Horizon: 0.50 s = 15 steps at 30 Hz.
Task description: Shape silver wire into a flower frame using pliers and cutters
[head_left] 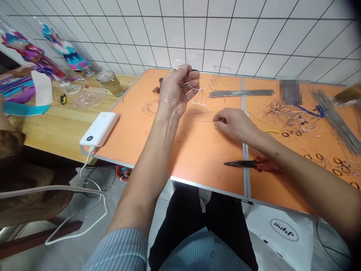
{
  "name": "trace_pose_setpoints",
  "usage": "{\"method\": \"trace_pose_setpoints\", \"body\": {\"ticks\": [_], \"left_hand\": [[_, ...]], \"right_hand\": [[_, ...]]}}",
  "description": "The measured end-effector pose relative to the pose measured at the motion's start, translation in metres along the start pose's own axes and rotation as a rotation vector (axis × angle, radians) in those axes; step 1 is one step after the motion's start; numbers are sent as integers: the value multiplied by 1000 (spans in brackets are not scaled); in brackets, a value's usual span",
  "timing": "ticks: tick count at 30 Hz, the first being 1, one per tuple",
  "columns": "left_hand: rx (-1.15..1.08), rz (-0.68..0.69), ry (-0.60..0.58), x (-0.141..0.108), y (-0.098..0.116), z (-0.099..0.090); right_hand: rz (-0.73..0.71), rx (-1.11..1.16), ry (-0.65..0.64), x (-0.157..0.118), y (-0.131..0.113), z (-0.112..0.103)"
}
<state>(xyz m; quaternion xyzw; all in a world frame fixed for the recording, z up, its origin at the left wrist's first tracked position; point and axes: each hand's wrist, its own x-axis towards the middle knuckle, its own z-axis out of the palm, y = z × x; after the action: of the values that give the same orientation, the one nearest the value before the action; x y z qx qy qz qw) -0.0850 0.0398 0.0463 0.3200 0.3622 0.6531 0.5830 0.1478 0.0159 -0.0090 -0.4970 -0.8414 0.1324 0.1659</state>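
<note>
My left hand is raised above the orange table, its fingers closed on a bent wire frame with thin loops and spokes. Lower and to the right, my right hand hovers close to the tabletop, thumb and fingertips pinched at the end of a thin straight wire. Below that hand lie needle-nose pliers, their handles partly under my right forearm. A bundle of straight wires rests behind my hands. A flower-like wire shape lies left of my left wrist.
A white power bank with a cable sits at the table's left edge. Tangled wire scraps, dark rings and another wire bundle occupy the right side. A lidded cup and dressed dolls stand on the wooden table.
</note>
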Motion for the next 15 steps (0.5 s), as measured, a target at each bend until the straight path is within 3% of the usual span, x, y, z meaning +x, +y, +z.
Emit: {"method": "trace_pose_setpoints", "body": {"ticks": [7, 15], "left_hand": [[-2, -49, -48, 3, -5, -1], [-52, -59, -74, 12, -18, -2]], "right_hand": [[-17, -271, -68, 72, -13, 16], [16, -431, -129, 81, -10, 30]]}}
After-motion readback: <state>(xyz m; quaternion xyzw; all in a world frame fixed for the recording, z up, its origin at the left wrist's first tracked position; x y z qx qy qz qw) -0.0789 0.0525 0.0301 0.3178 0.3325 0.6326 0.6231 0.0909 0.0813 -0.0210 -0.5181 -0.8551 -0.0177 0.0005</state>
